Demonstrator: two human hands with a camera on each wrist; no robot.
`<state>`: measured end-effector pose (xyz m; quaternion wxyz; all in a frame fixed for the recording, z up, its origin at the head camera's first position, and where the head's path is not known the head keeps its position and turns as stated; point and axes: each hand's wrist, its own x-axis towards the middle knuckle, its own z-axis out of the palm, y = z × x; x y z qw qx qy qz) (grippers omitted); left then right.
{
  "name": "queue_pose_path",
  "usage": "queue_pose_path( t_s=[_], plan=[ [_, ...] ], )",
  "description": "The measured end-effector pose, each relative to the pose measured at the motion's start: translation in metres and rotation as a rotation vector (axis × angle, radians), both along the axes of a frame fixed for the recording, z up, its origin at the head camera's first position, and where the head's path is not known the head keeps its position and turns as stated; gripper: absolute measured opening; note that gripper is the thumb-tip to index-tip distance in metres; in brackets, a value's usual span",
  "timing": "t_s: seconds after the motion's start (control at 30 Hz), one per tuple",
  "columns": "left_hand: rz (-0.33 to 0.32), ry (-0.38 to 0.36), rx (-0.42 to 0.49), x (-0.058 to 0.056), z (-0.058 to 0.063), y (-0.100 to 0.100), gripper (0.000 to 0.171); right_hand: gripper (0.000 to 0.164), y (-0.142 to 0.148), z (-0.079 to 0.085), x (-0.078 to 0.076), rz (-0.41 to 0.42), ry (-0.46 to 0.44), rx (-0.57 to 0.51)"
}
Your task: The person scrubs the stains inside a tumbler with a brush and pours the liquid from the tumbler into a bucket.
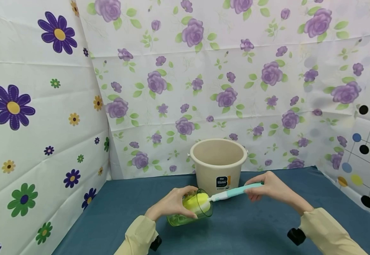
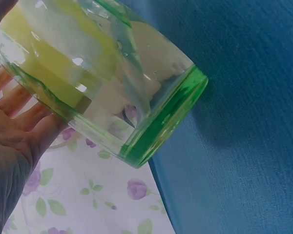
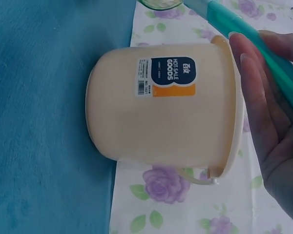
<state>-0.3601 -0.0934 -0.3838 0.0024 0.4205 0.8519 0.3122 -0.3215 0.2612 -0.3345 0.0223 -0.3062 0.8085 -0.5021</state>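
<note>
— Here we are, so what is the left side doing?
— My left grip [image 1: 172, 205] is curling firmly round a clear green glass [image 1: 179, 220], thumb pressing the near side! The glass is lying right inside my fingers, tilting over, its mouth facing to my right and its thick green base [image 2: 168, 118] pointing left and down.
— And over on the right?
— My right grip [image 1: 267, 187] is closing narrow on a brush [image 1: 225, 194], pinching it by the teal handle [image 1: 239, 190]! That handle is running leftward from my fingertips and dipping slightly to a white neck [image 1: 218, 196], and the yellow sponge head [image 1: 203, 201] is sitting inside the glass, its end showing at the mouth.
— Is it reaching the bottom?
— No, it's stopping short of the base; I'm seeing its yellow through the wall.
— Is the glass touching the bench [image 1: 252, 230]?
— I'm not managing to tell; it's leaning close over the blue cloth.
— What's standing behind?
— A beige bucket [image 1: 205, 177] is standing upright just beyond the glass, its dark and orange label [image 3: 173, 77] facing me, while a curtain [image 1: 159, 141] with purple roses is hanging at the back.
</note>
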Motion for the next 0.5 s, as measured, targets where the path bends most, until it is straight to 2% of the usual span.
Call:
queue_pose_path(
  t_s=[0.2,0.33,0.5],
  plan=[
    [0.001,-0.009,0.001,0.0002,0.0009,-0.0003,0.081,0.025,0.0035,0.0007,-0.0022,0.007,0.027,0.026],
    [0.005,-0.006,-0.002,0.0003,0.0004,-0.0001,0.081,0.024,0.0038,0.0022,-0.0017,0.012,0.015,0.041],
    [0.011,0.001,-0.011,0.0002,-0.0001,0.0005,0.081,0.022,-0.0009,0.0093,0.0053,0.025,-0.003,0.051]
  ],
)
